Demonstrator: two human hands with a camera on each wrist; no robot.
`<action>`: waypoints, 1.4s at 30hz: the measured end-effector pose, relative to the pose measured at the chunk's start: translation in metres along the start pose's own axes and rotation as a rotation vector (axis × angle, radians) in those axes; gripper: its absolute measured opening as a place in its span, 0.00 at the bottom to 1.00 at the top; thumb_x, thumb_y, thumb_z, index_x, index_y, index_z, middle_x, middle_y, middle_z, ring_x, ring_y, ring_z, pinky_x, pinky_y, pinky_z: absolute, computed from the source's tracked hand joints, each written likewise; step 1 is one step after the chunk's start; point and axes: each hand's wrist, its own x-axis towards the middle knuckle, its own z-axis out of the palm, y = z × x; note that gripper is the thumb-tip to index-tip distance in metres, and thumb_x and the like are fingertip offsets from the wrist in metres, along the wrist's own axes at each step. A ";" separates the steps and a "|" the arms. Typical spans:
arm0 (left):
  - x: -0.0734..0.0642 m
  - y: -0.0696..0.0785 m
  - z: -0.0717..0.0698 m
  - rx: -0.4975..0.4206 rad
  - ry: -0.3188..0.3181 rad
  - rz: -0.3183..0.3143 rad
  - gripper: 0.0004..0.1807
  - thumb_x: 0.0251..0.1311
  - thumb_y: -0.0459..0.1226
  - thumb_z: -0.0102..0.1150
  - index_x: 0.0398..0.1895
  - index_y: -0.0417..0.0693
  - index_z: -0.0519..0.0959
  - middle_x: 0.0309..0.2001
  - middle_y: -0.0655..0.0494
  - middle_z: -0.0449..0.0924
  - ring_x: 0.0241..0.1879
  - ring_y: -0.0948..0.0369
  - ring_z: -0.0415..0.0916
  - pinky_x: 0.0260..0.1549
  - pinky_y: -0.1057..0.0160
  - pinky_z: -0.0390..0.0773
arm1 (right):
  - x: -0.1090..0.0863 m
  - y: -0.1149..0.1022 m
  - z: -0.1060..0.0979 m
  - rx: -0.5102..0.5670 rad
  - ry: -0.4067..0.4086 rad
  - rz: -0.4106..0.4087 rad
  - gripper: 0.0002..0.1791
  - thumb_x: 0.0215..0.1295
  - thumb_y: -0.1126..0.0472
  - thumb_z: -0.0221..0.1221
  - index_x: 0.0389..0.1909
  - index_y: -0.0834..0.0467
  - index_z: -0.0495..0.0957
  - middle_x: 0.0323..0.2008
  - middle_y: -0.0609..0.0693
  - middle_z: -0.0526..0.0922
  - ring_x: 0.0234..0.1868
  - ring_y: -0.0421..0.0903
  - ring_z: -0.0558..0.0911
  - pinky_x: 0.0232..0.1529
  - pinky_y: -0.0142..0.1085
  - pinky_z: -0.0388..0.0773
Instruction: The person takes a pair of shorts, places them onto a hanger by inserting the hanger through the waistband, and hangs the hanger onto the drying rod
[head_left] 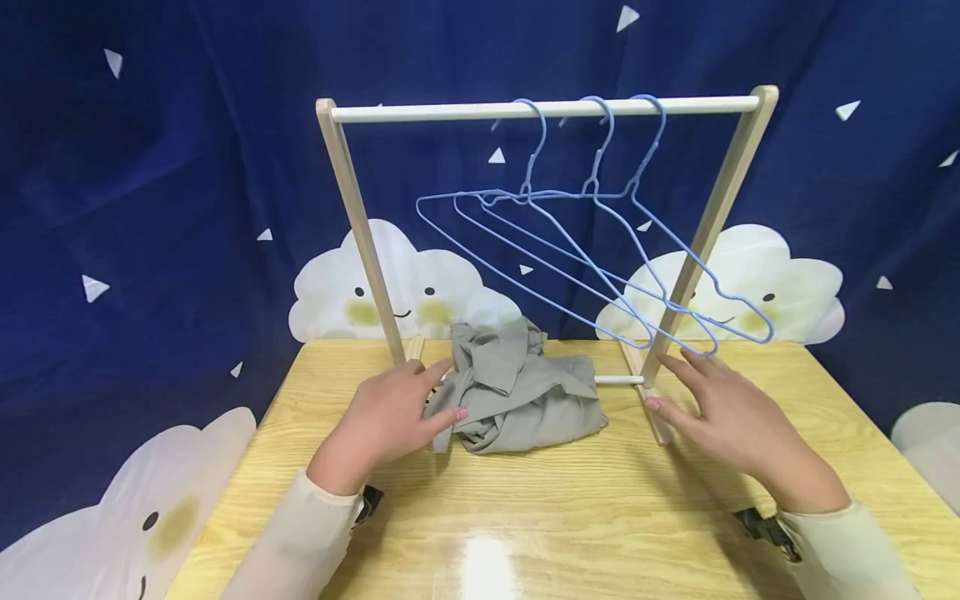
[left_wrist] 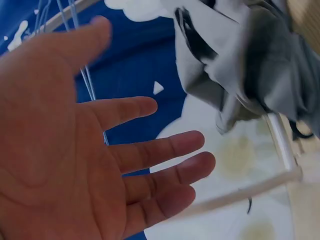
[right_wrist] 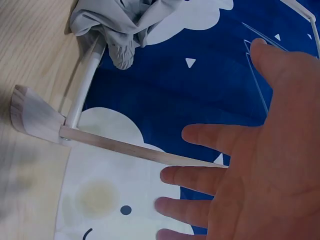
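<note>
A crumpled grey garment (head_left: 525,400) lies in a heap on the table, over the rack's low white bar. My left hand (head_left: 393,412) is beside its left end with fingers spread; in the head view the thumb overlaps the cloth's edge. In the left wrist view the palm faces the camera and holds nothing, with the garment (left_wrist: 225,55) beyond the fingertips. My right hand (head_left: 727,412) hovers by the rack's right foot, its fingers straight and apart, holding nothing. Several blue hangers (head_left: 592,200) hang from the top bar between the two hands.
The clothes rack has a white top bar (head_left: 450,112) and wooden side posts (head_left: 363,233) standing on the wooden table (head_left: 570,508). Behind it hangs a dark blue curtain (head_left: 187,167) printed with clouds and white triangles. The hangers' lower ends reach close to the right post (head_left: 712,217).
</note>
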 end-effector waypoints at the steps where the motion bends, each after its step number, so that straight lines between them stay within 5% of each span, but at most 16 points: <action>1: 0.002 0.003 -0.002 0.002 -0.002 0.008 0.44 0.71 0.68 0.60 0.83 0.58 0.69 0.54 0.47 0.84 0.44 0.53 0.83 0.33 0.49 0.85 | -0.001 -0.001 -0.001 0.004 -0.005 0.008 0.44 0.77 0.30 0.56 0.81 0.55 0.68 0.77 0.71 0.69 0.74 0.77 0.71 0.63 0.75 0.73; 9: 0.027 0.025 -0.006 -0.057 -0.026 0.075 0.41 0.66 0.54 0.74 0.81 0.59 0.71 0.67 0.48 0.83 0.58 0.50 0.86 0.46 0.46 0.88 | -0.003 -0.011 -0.005 0.029 -0.039 0.039 0.42 0.80 0.28 0.50 0.81 0.53 0.69 0.75 0.65 0.75 0.74 0.71 0.75 0.60 0.72 0.77; 18: 0.054 0.044 0.018 -0.045 -0.022 0.031 0.48 0.71 0.57 0.69 0.88 0.64 0.56 0.60 0.43 0.84 0.31 0.57 0.80 0.23 0.59 0.77 | -0.001 -0.018 -0.006 0.020 -0.033 0.025 0.39 0.80 0.30 0.52 0.79 0.52 0.72 0.74 0.64 0.76 0.73 0.70 0.76 0.59 0.71 0.77; 25: 0.060 0.040 0.049 -0.051 -0.039 0.046 0.50 0.66 0.65 0.69 0.86 0.62 0.62 0.61 0.43 0.87 0.52 0.48 0.88 0.40 0.49 0.87 | -0.004 -0.019 -0.003 0.040 -0.012 0.007 0.38 0.80 0.31 0.53 0.77 0.51 0.73 0.72 0.62 0.79 0.72 0.68 0.78 0.60 0.69 0.78; 32: 0.064 0.040 0.068 -0.047 -0.028 0.085 0.29 0.66 0.55 0.75 0.63 0.54 0.79 0.47 0.50 0.88 0.48 0.50 0.87 0.45 0.48 0.87 | -0.006 -0.022 0.000 0.035 -0.013 -0.003 0.38 0.80 0.31 0.54 0.77 0.52 0.73 0.71 0.62 0.80 0.71 0.68 0.79 0.60 0.69 0.78; 42: 0.071 0.042 0.073 -0.102 0.004 0.084 0.10 0.66 0.30 0.70 0.41 0.54 0.79 0.37 0.52 0.87 0.35 0.52 0.86 0.31 0.52 0.84 | -0.004 -0.029 0.000 0.020 -0.019 -0.002 0.39 0.80 0.30 0.53 0.77 0.53 0.73 0.72 0.63 0.79 0.70 0.69 0.79 0.60 0.70 0.78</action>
